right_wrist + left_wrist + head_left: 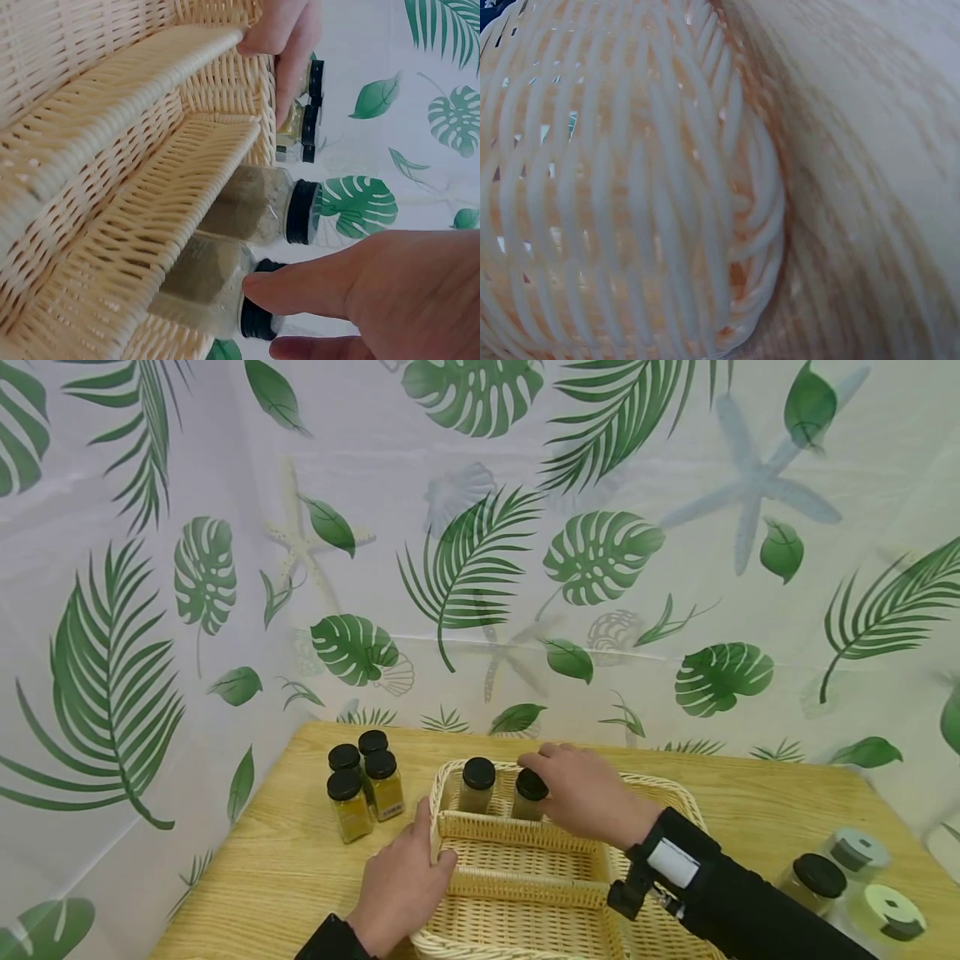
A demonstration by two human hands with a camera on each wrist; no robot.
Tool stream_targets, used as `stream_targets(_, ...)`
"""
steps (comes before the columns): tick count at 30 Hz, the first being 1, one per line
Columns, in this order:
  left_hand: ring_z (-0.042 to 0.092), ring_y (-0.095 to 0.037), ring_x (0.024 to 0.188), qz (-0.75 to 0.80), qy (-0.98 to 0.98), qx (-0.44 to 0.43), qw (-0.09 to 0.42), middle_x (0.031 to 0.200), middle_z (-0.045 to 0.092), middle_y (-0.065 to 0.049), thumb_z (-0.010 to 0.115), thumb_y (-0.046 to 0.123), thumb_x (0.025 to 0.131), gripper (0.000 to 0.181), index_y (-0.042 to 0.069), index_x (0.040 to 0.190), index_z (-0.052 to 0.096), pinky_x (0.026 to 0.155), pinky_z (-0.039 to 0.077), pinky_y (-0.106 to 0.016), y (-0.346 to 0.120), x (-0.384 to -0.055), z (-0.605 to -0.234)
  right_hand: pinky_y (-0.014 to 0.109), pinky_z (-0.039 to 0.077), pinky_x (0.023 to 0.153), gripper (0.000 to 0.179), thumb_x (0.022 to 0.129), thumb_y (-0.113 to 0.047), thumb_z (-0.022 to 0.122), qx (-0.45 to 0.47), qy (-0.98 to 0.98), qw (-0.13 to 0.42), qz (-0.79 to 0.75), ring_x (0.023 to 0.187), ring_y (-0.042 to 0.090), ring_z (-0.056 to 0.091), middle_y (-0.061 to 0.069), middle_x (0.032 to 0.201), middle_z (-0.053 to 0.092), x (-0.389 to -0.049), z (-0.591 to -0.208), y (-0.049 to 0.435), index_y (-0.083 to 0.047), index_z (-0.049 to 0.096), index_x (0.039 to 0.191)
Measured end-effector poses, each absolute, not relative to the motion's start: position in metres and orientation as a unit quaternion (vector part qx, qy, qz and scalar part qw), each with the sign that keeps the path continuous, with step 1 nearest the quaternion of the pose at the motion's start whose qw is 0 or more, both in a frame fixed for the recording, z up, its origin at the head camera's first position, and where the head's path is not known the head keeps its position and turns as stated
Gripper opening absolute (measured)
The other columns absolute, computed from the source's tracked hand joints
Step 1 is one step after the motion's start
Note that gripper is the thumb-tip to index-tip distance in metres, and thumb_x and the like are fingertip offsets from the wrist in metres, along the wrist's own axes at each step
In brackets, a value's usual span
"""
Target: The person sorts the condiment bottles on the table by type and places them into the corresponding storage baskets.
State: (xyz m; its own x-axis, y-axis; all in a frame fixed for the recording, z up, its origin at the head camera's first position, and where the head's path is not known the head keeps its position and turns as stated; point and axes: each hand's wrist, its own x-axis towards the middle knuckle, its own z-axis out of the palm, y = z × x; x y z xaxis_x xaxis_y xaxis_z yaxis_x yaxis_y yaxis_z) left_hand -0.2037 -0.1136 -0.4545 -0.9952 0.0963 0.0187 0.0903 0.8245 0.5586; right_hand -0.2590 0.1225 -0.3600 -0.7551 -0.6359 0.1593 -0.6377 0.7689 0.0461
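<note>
A wicker basket (528, 887) with woven dividers lies in front of me. My left hand (405, 881) grips its left rim, thumb on the inside and fingers along the outer wall. In the basket's back compartment, my right hand (588, 793) holds a glass spice jar (206, 289) by its black lid, with the thumb (300, 289) against the lid's side. Just left of it stands a second black-lidded jar (477, 787), upright, its contents a similar dull brown. The left wrist view shows only the basket's woven side (630, 187) and the tabletop.
Left of the basket, several black-lidded jars of yellow powder (352, 814) stand grouped on the wooden table (262, 877). At the right are a black-lidded jar (819, 877) and two pale-lidded shakers (892, 912), partly behind my right sleeve. A leaf-patterned cloth (465, 577) hangs behind.
</note>
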Motion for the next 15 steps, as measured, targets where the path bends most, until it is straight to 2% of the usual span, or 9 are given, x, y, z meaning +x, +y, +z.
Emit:
stream_targets(7,0.063,-0.028,0.084,0.295,0.954,0.049,0.006,0.131,0.055,-0.017,0.051,0.038,0.093,0.075,0.003,0.151,0.018,0.06,0.048,-0.046,-0.113,-0.204,-0.454,0.033,0.049,0.057,0.052,0.076,-0.018,0.076,0.31,-0.948,0.076,0.012,0.082,0.022,0.058,0.009,0.104,0.063,-0.253,-0.352,0.14,-0.007,0.06,0.124)
stream_targets(12,0.063,-0.029,0.083,0.294,0.954,0.048,0.006,0.131,0.055,-0.018,0.05,0.038,0.093,0.075,0.002,0.151,0.018,0.06,0.047,-0.047,-0.113,-0.204,-0.455,0.038,0.053,0.066,0.05,0.08,-0.024,0.074,0.293,-0.952,0.087,0.027,0.085,0.023,0.059,0.01,0.109,0.063,-0.247,-0.348,0.158,-0.007,0.061,0.124)
stream_targets(15,0.062,-0.03,0.086,0.293,0.955,0.049,0.005,0.131,0.054,-0.018,0.05,0.038,0.093,0.075,0.002,0.151,0.018,0.063,0.048,-0.049,-0.112,-0.203,-0.454,0.04,0.053,0.067,0.048,0.081,-0.025,0.074,0.288,-0.952,0.095,0.035,0.085,0.023,0.06,0.012,0.109,0.064,-0.244,-0.346,0.17,-0.006,0.061,0.123)
